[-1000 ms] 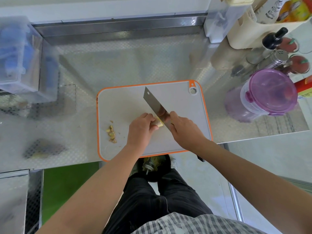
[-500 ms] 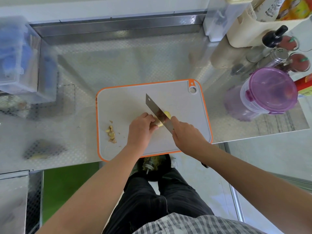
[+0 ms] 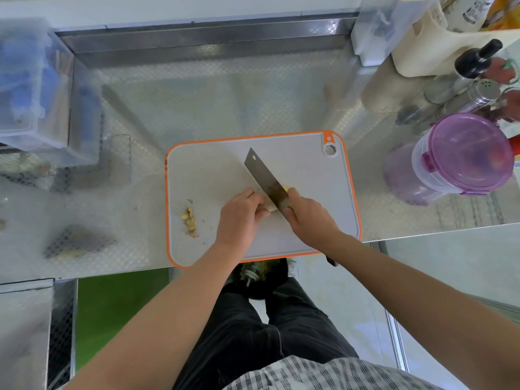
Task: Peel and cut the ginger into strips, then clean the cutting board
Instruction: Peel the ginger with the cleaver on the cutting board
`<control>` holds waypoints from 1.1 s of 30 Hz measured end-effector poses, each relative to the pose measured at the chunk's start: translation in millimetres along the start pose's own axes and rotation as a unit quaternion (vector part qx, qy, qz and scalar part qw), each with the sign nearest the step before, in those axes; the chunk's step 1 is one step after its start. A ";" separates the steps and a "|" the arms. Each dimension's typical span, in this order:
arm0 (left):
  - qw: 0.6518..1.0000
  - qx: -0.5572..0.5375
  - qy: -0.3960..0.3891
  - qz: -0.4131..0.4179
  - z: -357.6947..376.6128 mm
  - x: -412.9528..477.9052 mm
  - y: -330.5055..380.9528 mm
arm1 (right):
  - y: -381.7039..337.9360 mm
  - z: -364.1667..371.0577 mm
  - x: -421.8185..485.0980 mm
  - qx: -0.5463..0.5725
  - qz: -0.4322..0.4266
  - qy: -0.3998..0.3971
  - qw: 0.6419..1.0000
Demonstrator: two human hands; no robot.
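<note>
Steel tabletop (image 3: 225, 108), orange-rimmed cutting board (image 3: 309, 170) at its near edge. Left hand (image 3: 239, 218) curled over the ginger (image 3: 270, 207), pinning it mid-board. Right hand (image 3: 309, 215) wrapped round the cleaver (image 3: 264, 177) at the blade's heel, blade across the ginger. Risk: left fingertips lie just beside the blade; if the small piece rolls, the edge could meet them. Peel scraps (image 3: 190, 220) lie well to the left

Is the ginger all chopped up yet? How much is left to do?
Not yet. A little pile of scraps, probably peel, lies on the left of the cutting board, so peeling looks done. Right now the left hand holds the ginger while the right hand holds the cleaver across it. No strips show yet, and the cutting board still needs cleaning.
</note>
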State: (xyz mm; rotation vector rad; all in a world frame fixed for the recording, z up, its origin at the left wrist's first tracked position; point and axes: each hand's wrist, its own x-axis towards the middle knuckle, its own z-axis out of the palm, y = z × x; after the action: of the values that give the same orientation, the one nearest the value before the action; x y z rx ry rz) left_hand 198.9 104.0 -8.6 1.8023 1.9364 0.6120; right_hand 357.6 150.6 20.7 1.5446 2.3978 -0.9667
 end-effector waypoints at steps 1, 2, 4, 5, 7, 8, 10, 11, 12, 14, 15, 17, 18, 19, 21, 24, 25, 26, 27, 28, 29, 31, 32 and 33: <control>1.000 0.000 0.000 -0.001 -0.4 0.2 0.2 | -0.8 -2.2 0.0 0.006 -0.008 0.006 1.000; 1.000 0.000 -0.001 -0.002 -0.8 0.6 0.6 | -1.7 -4.0 -0.5 0.012 -0.015 0.016 1.000; 1.000 0.001 0.000 -0.003 -1.0 1.1 0.7 | -5.0 -9.0 -4.4 0.024 -0.026 0.037 0.999; 1.000 0.002 0.000 -0.004 -0.9 0.8 0.6 | -6.8 -11.4 -7.2 0.025 -0.031 0.044 0.998; 1.000 0.004 0.002 -0.007 -0.8 0.7 0.6 | -8.2 -15.4 -12.8 0.021 -0.035 0.047 0.998; 1.000 0.005 0.003 -0.008 -1.0 0.8 0.5 | -8.2 -15.9 -15.2 0.010 -0.032 0.042 0.999; 1.000 0.005 0.004 -0.008 -1.6 0.8 0.7 | -8.4 -15.1 -19.4 -0.020 -0.021 0.024 0.999; 1.000 0.006 0.003 -0.008 -1.6 0.8 0.7 | -8.2 -13.9 -20.4 -0.030 -0.017 0.015 0.999; 1.000 0.009 0.002 -0.008 -1.5 0.9 0.7 | -8.1 -13.1 -20.6 -0.032 -0.013 0.009 0.999; 1.000 0.014 0.000 -0.008 -1.4 1.2 0.8 | -6.7 -12.2 -20.3 -0.028 -0.010 0.001 1.000; 1.000 0.015 -0.001 -0.009 -1.3 1.4 0.9 | -5.7 -12.3 -20.1 -0.027 -0.011 -0.003 1.000; 1.000 0.014 -0.003 -0.012 -0.9 1.6 1.0 | -2.5 -12.3 -20.9 -0.026 -0.014 -0.011 1.000; 1.000 0.012 -0.003 -0.012 -0.8 1.7 1.1 | -0.9 -12.4 -21.6 -0.021 -0.016 -0.015 1.000; 1.000 0.011 -0.003 -0.011 -0.8 1.4 1.0 | 0.6 -12.5 -21.7 -0.013 -0.018 -0.019 1.000; 1.000 0.008 -0.003 -0.006 -0.7 1.3 1.5 | 2.7 -13.6 -20.3 -0.004 -0.019 -0.027 0.999; 1.000 0.009 -0.002 -0.002 -0.7 1.6 2.0 | 3.7 -13.5 -17.5 -0.004 -0.018 -0.034 0.999; 1.000 0.009 -0.002 0.000 -0.8 2.0 1.8 | 3.8 -12.7 -16.6 -0.008 -0.020 -0.031 0.999; 1.000 0.009 -0.003 0.001 -0.7 2.3 1.8 | 2.9 -11.3 -15.8 -0.015 -0.020 -0.027 0.999; 1.000 0.007 -0.004 0.002 -0.7 2.5 1.4 | 1.5 -9.3 -14.0 -0.026 -0.018 -0.023 0.999; 1.000 0.007 -0.005 0.004 -0.9 2.7 1.0 | 0.0 -7.2 -10.5 -0.039 -0.013 -0.021 0.999; 1.000 0.006 -0.005 0.005 -0.9 2.5 0.4 | -2.2 -5.0 -6.1 -0.052 -0.009 -0.020 0.998; 1.000 0.002 -0.008 0.006 -0.9 2.4 -0.4 | -6.8 0.2 3.6 -0.071 -0.001 -0.017 0.997; 1.000 0.000 -0.009 0.005 -0.7 2.1 -0.4 | -8.7 3.0 7.5 -0.084 0.001 -0.016 0.996; 1.000 -0.001 -0.009 0.004 -0.4 2.0 -0.4 | -10.0 5.7 10.4 -0.098 0.000 -0.014 0.995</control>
State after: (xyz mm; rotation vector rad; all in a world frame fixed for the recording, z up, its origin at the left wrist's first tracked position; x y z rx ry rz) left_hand 198.3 105.9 -8.5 1.8092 1.9166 0.5973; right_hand 342.9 152.6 16.1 1.4521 2.3914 -0.7217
